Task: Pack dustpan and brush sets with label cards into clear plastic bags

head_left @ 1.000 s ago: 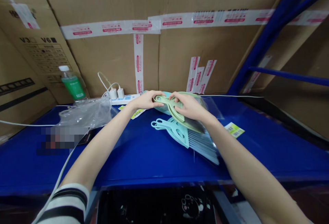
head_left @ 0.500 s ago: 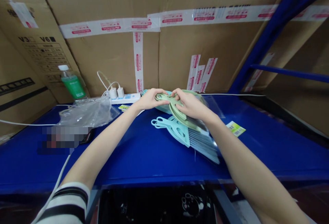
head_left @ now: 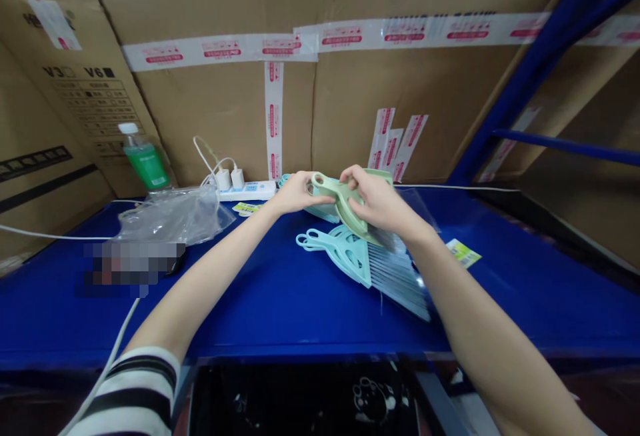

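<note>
Both hands hold a pale green hand brush and dustpan set point(head_left: 345, 206) above the back of the blue table. Around its handle end, my left hand point(head_left: 299, 193) pinches with thumb and fingers. My right hand point(head_left: 373, 197) grips the wider part, its wrist hiding some of the bristles. Beneath and nearer to me lies a light blue hand brush point(head_left: 345, 254), with its bristles pointing right and toward the front edge. Another light blue piece point(head_left: 325, 211) shows partly behind the green set.
A white power strip point(head_left: 255, 191) with plugged-in chargers lies at the back. To its left are a crumpled clear plastic bag point(head_left: 173, 216) and a green-labelled bottle point(head_left: 145, 159). A yellow-green card point(head_left: 464, 253) lies right of my right arm. Taped cardboard point(head_left: 225, 109) walls the back.
The green set has tilted in my hands, its handle end turning up and its faces shifting. Both hands keep their grip in nearly the same place. The light blue brush stays put.
</note>
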